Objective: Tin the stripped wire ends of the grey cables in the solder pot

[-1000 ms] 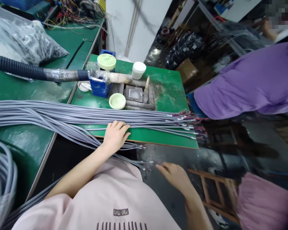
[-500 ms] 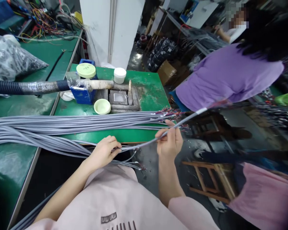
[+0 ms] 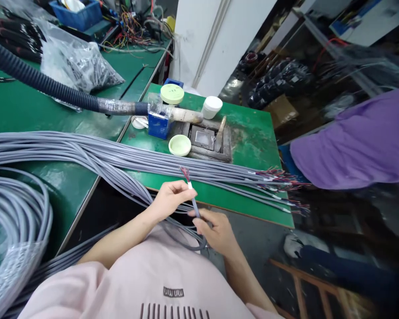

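One grey cable (image 3: pixel 196 208) stands nearly upright in front of my chest, its stripped end showing reddish wires above a white band. My left hand (image 3: pixel 173 197) pinches it just below that band. Lower down, my right hand (image 3: pixel 214 228) grips the same cable between thumb and fingers. The cable's lower part curves back in a loop near my shirt. Behind my hands a long bundle of grey cables (image 3: pixel 146 160) lies across the green bench, its stripped coloured wire ends (image 3: pixel 286 179) fanned out at the right.
A square solder-pot-like basin (image 3: pixel 204 138) sits in the bench beside a pale green dish (image 3: pixel 180 145). A black hose (image 3: pixel 69 97) rests on a blue box (image 3: pixel 158 125). A white tub (image 3: pixel 212 107) stands behind. Coiled grey cable (image 3: pixel 16 212) lies left; a person in purple (image 3: pixel 355 141) is at right.
The cable end, stretched out to the right before, is now drawn in and upright before me. Both hands have come together on it. The view has turned left.
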The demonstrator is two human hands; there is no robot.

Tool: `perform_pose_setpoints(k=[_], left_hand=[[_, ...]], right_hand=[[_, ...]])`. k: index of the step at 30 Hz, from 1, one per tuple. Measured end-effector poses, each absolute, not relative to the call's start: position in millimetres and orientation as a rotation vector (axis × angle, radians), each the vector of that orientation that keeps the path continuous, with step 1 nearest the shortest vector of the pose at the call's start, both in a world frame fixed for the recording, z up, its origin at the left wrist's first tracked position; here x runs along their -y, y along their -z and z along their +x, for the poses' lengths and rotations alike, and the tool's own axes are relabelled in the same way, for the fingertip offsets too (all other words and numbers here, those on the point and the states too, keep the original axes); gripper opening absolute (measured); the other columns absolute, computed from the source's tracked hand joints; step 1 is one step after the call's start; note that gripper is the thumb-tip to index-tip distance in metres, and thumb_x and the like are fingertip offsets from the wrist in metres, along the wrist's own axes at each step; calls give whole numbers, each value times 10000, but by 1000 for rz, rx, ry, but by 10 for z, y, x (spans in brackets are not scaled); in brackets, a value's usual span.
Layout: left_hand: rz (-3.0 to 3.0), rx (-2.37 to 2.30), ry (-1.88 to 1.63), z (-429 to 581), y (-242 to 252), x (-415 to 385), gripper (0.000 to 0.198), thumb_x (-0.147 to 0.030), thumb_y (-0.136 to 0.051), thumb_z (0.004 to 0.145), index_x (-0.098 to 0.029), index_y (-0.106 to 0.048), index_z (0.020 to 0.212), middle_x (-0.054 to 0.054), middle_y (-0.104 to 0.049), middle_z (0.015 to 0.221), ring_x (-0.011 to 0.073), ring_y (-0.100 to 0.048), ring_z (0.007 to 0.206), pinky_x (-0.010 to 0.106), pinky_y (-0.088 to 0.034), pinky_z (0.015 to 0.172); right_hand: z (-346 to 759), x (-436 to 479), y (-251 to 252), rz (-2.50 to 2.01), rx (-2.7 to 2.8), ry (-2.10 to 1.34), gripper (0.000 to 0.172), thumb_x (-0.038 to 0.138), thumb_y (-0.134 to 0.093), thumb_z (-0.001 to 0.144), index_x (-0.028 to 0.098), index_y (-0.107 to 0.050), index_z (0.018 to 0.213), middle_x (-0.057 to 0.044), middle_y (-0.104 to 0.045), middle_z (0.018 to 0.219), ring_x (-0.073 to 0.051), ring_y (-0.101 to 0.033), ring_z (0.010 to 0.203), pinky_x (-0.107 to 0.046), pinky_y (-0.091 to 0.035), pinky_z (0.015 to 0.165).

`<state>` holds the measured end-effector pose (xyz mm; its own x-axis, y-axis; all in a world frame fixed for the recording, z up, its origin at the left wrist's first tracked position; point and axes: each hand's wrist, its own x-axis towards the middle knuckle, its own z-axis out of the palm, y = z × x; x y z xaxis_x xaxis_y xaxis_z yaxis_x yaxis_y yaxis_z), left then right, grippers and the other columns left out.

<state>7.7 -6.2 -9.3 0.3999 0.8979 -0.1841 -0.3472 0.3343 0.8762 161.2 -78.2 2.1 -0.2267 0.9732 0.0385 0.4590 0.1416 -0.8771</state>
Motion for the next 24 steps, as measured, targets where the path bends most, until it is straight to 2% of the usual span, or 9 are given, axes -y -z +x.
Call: perform_pose_setpoints(k=[4,7,11,20,24], left_hand=[[854,-721,-850,162,23,123,356,-419,-777,654,-129,-581,589,-15,-578,537,82,-506,525,225,-408,566],[832,-665,-862,165,17,86,314,-398,-785,650,-128,-626,650,-22,-581,548,79,-505,527,231,-419,587],[743,-699,-990,109,78,-19,284,-374,-800,638,-146,-707,779,-1,-661,672,86,-555,612,227,-443,651],[776,-619,-1064,77,68,-162,274,-414,-794,652,-158,-734,729,13,-662,673,94,-542,638,211,-415,610],[726,-583,-1025,75,61,-181,308,-441,-803,634,-150,-719,692,2,-628,617,77,-507,577,208,-401,584]], right_hand=[[1557,724,-12,-1487,1563,-967,282,321,-520,867,191,-531,617,57,-486,442,-79,-424,412,-213,-337,460],[1579,700,41,-1424,1442,-1138,298,368,-486,894,182,-574,678,65,-452,405,-74,-374,365,-215,-290,418],[1659,687,176,-1310,1220,-1349,289,420,-529,888,165,-635,806,78,-415,367,-71,-321,338,-224,-230,404],[1600,611,169,-1079,1007,-1599,325,464,-618,826,154,-659,735,72,-402,330,-62,-276,323,-235,-226,406],[1578,594,155,-1058,961,-1636,336,477,-638,806,155,-664,714,73,-392,316,-59,-267,313,-232,-232,398]])
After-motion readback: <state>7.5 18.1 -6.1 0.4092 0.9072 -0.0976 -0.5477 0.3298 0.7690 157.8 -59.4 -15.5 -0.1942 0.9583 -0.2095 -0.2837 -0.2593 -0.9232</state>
